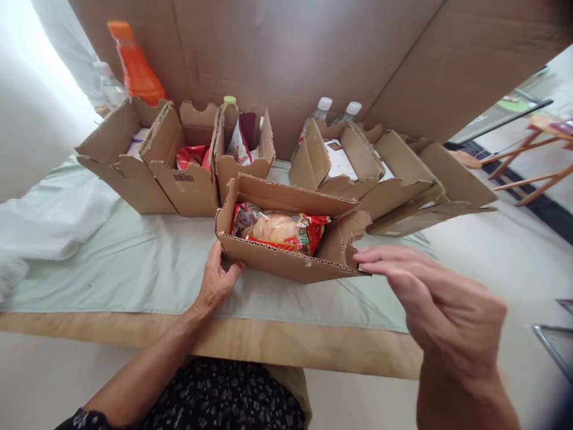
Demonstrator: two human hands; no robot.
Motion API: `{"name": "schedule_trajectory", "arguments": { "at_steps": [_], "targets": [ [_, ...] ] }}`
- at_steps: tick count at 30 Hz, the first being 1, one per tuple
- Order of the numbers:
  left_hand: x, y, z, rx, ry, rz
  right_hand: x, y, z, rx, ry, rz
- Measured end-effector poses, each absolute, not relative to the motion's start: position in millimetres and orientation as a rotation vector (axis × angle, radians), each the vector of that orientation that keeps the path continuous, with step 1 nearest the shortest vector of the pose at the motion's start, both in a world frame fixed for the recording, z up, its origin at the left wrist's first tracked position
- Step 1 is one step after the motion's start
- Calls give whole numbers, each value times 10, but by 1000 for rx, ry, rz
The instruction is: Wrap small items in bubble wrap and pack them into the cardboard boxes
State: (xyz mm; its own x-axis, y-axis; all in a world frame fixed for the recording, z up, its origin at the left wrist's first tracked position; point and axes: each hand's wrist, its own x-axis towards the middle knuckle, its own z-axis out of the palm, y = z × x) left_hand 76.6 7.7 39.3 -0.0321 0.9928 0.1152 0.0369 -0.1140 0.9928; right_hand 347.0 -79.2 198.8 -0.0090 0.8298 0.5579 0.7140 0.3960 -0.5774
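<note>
An open-topped cardboard box [273, 261] sits slantwise at the middle of the cloth-covered table. Inside it lies a red and clear plastic snack packet [280, 230] with pale, round food showing through. My left hand [218, 280] grips the box's left end, thumb toward the front wall and the other fingers partly hidden behind the end. At the right end, my right hand [443, 298] reaches in from the side. Its fingers are stretched out, with the fingertips at the box's front right corner and the thumb apart from them.
Several similar boxes stand behind, one with a red packet [193, 157]. Bottles, including an orange one [138, 71], stand near a tall cardboard panel [277, 54]. Crumpled clear plastic [54, 221] lies left. The table's wooden edge [268, 343] runs in front.
</note>
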Motion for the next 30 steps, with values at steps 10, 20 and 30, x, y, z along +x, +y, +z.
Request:
{"name": "schedule_trajectory", "arguments": {
  "at_steps": [10, 20, 30],
  "targets": [
    [761, 91, 401, 1349, 1206, 1317, 3197, 271, 2199, -1457, -2434, 734],
    [772, 94, 406, 1342, 1185, 1336, 2939, 290, 2034, -1412, -2685, 161],
    [794, 95, 273, 1489, 1164, 1316, 3007, 184, 1938, -1398, -2526, -142]
  ]
}}
